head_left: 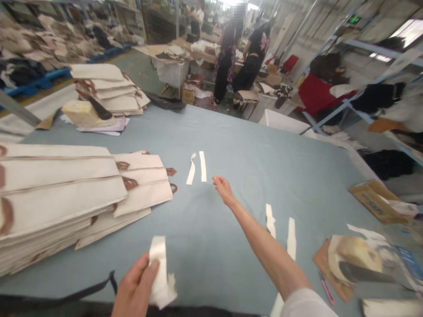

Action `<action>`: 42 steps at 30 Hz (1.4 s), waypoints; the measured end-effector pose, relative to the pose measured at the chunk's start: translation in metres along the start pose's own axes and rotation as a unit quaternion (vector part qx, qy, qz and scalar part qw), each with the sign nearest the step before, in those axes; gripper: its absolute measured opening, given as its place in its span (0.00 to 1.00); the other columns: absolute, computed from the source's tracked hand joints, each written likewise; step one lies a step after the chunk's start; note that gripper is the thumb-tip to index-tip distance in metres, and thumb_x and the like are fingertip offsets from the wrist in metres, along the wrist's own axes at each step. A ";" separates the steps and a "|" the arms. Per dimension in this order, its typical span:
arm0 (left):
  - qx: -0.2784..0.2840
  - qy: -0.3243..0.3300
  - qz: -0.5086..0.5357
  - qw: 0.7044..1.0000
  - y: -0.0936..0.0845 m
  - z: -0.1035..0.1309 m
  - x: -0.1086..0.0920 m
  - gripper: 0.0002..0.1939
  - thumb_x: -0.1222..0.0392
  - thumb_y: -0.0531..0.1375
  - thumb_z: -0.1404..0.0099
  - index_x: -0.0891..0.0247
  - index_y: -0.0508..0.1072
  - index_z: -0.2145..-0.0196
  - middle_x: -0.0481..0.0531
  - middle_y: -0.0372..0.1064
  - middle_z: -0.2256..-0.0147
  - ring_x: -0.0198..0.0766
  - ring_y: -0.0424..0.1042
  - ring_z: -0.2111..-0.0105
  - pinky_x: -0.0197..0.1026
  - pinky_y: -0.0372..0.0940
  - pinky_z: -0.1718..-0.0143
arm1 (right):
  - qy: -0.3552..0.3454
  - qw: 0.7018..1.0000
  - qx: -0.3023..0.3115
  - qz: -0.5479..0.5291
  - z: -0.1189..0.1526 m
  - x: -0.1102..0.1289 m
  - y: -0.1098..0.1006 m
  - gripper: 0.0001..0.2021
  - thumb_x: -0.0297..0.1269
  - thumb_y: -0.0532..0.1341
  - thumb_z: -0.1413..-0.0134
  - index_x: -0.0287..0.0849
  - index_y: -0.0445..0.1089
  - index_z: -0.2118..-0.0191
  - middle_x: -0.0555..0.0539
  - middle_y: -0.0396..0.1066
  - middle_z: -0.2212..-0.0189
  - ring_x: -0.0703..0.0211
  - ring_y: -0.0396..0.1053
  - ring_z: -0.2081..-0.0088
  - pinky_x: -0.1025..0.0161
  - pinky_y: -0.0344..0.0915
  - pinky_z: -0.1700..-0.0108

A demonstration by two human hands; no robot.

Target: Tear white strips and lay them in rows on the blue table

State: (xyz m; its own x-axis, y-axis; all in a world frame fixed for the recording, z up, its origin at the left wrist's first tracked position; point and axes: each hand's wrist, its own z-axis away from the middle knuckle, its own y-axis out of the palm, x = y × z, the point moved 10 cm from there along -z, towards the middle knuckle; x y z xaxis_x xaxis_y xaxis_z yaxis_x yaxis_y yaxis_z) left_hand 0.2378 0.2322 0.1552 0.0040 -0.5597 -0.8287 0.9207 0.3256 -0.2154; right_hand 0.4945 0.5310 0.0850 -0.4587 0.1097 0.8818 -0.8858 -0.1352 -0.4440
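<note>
At the bottom, left of centre, my left hand (pixel 137 281) pinches a bundle of white strips (pixel 159 268) between thumb and fingers. My right hand (pixel 222 187) reaches over the middle of the blue-grey table (pixel 231 141), its fingers drawn together; whether anything is between them is too small to tell. Just left of its fingertips lies a straight white strip (pixel 202 166), with a curled white strip (pixel 191 169) beside that one. Beyond my right forearm, a crinkled strip (pixel 270 220) and a longer strip (pixel 291 237) lie apart, partly covered by the arm.
Stacked cream fabric pieces with brown loops (pixel 59 185) cover the table's left side; another stack (pixel 109 88) stands behind. At the right are a tape dispenser (pixel 357 259), a pink pen (pixel 327 288) and a cardboard box (pixel 380 202). People stand beyond the far edge.
</note>
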 end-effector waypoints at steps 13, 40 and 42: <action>0.152 0.114 0.117 0.975 -0.015 0.060 -0.058 0.26 0.44 0.64 0.34 0.67 0.79 0.47 0.59 0.82 0.59 0.49 0.77 0.58 0.41 0.72 0.61 | -0.489 0.867 0.096 0.020 0.301 0.256 0.026 0.15 0.30 0.62 0.36 0.48 0.70 0.46 0.43 0.81 0.55 0.54 0.78 0.52 0.54 0.74 0.47; 0.056 0.229 -0.036 0.971 -0.054 0.097 -0.054 0.18 0.47 0.57 0.33 0.63 0.77 0.69 0.47 0.69 0.74 0.40 0.67 0.70 0.36 0.62 0.69 | -0.490 0.869 0.036 0.051 0.346 0.249 0.058 0.05 0.29 0.61 0.33 0.46 0.73 0.56 0.44 0.81 0.59 0.56 0.77 0.57 0.57 0.72 0.53; 0.049 0.254 -0.063 0.964 -0.051 0.096 -0.058 0.19 0.48 0.56 0.32 0.61 0.72 0.74 0.46 0.64 0.76 0.37 0.63 0.72 0.36 0.59 0.70 | -0.444 0.895 0.042 0.012 0.336 0.237 0.061 0.04 0.32 0.61 0.33 0.46 0.74 0.59 0.45 0.81 0.61 0.56 0.77 0.59 0.58 0.72 0.54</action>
State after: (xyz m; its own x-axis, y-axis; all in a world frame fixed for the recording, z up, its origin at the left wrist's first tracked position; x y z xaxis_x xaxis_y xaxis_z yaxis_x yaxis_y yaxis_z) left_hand 0.2286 0.1752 0.2642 -0.2798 -0.1369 -0.9503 0.9336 0.1919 -0.3025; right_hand 0.3553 0.2182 0.3198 -0.2064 -0.7150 0.6680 -0.8510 -0.2058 -0.4832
